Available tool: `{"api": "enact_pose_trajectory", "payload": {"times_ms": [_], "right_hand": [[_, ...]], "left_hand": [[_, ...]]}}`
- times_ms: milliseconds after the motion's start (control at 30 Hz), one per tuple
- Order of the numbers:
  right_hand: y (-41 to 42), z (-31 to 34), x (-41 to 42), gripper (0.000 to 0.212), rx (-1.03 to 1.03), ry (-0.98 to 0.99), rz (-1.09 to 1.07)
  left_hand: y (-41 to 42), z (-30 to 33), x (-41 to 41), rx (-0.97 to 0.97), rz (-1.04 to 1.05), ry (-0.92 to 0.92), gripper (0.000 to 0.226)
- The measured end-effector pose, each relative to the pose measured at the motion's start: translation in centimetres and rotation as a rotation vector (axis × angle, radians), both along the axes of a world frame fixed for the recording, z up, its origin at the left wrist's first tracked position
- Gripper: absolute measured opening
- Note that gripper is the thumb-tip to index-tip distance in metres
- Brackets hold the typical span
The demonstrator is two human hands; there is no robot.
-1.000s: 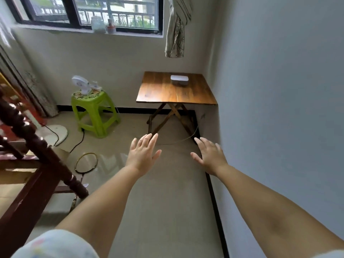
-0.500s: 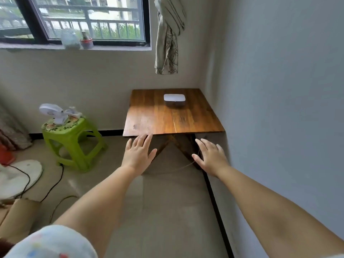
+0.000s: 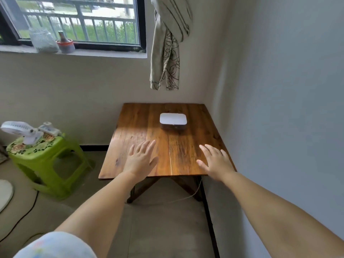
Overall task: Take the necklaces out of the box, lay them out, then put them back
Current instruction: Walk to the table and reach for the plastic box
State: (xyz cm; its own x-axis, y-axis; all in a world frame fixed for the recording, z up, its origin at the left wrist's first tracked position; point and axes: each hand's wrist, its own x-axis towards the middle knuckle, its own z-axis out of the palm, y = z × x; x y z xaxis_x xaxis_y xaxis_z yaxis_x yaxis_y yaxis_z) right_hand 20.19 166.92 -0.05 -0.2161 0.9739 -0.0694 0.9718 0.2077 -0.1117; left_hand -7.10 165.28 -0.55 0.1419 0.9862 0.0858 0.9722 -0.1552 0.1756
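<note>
While box (image 3: pixel 173 121) sits closed, far middle of table (image 3: pixel 141 127), necklaces presumably inside, unseen. We hold both hands out over near edge, well short of box: left hand (image 3: pixel 140 161) flat, fingers spread, empty; right hand (image 3: pixel 216 162) likewise loose, empty. We judge: reaching in to open lid. Stool (image 3: pixel 46 157) with fan (image 3: pixel 20 130) stands left.

Closed box (image 3: pixel 173 121) on table (image 3: pixel 141 125)

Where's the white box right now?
In the head view the white box sits closed on the far half of the wooden table, right of centre near the corner wall, beyond both open hands.
</note>
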Motion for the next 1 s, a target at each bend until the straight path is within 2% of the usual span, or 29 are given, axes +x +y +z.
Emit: {"api": "enact_pose_trajectory", "payload": {"times_ms": [400, 733, 833, 1000], "right_hand": [[19.5, -4.0, -1.8, 0.062, -0.093, 0.011, -0.035], [32.0, -8.1, -5.9, 0.061, -0.241, 0.029, -0.089], [35.3, -9.8, -6.7, 0.061, -0.262, 0.001, -0.025], [40.9, -14.6, -7.7, 0.065, -0.26, -0.022, 0.143]], "left_hand": [[18.6, -4.5, -1.5, -0.09, 0.05, -0.018, 0.059], [31.8, -9.4, -4.1, -0.286, 0.006, -0.158, 0.059], [33.8, -10.9, -2.6, -0.38, 0.057, -0.299, 0.061], [37.4, -14.1, 0.0, -0.467, 0.38, -0.712, 0.06]]}}
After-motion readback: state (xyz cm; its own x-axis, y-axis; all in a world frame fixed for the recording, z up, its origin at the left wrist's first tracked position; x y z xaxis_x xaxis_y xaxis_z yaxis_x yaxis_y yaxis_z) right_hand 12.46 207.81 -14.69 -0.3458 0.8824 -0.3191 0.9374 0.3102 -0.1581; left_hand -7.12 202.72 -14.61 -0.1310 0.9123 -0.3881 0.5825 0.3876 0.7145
